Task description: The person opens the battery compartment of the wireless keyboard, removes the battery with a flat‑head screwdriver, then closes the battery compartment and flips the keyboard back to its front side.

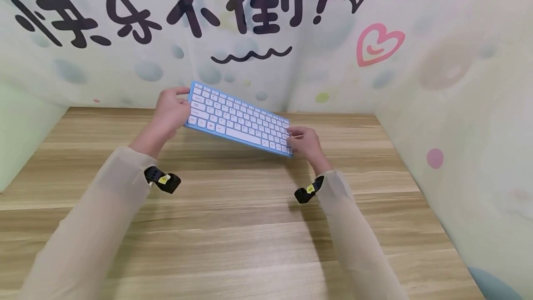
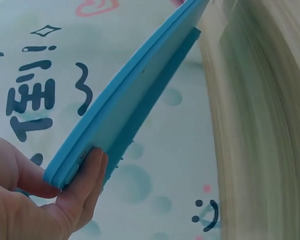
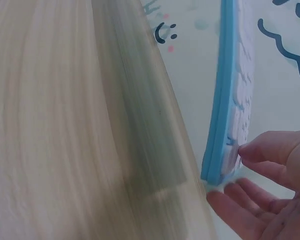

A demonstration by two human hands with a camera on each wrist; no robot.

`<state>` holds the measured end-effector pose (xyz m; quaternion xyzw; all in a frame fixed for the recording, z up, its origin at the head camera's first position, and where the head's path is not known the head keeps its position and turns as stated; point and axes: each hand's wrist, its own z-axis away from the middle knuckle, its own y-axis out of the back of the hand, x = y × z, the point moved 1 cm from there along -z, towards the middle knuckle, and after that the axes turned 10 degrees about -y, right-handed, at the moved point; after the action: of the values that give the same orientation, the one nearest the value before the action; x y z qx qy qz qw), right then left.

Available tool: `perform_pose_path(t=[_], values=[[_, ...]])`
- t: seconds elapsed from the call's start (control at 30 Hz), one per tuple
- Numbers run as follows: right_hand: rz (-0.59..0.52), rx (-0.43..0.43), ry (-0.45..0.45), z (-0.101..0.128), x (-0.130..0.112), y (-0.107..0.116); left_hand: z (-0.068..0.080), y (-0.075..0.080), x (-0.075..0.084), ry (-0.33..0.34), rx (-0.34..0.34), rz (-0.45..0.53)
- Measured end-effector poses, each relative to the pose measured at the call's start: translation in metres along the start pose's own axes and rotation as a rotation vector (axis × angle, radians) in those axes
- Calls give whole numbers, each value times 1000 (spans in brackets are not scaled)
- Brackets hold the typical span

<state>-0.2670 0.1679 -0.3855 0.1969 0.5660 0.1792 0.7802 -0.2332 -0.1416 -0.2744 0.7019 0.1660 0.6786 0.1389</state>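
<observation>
So the keyboard (image 1: 245, 117) is up in the air, apart from the table (image 1: 233, 212), close to the printed wall (image 1: 137, 89) and slung between both hands. Keys face back toward the person, left end up high, right end drooping lower.

The left hand (image 1: 168, 112) is clamped on that high end. Its wrist view shows fingers (image 2: 87, 180) flat on the back and another digit round the front, so I'd guess this is the grip doing most of the carrying. Makes sense to grab right at the edge too: hardly any keys get covered.

Right hand (image 1: 307, 144) is at the low end. Two fingertips come up to the keys there, and the lower fingers (image 3: 235, 212) sit just past the corner, looking loose. Can't tell if it's really pinching or only touching, tbh. My read is it's there to steady the end or work at those edge keys.

Back side has a raised strip (image 2: 152, 95) running lengthwise, probably a foot to prop it on a desk.
</observation>
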Motion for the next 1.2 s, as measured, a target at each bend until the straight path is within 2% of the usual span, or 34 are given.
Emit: perform_pose_path(t=[0.2,0.43,0.77,0.93,1.07,1.2], values=[[79,43,85,0,-7,-9,-2,-1,18,7,-9,-40],[118,12,159,10,-20,-23,-4,-3,31,25,-9,-75],[156,-28,281,30,-47,-39,-9,-7,40,53,-8,-120],[155,-38,404,42,-61,-46,-10,-12,44,49,-4,-159],[182,-25,502,52,-70,-51,-13,-14,45,34,-9,-167],[225,24,523,58,-76,-56,-15,-15,48,36,-15,-167]])
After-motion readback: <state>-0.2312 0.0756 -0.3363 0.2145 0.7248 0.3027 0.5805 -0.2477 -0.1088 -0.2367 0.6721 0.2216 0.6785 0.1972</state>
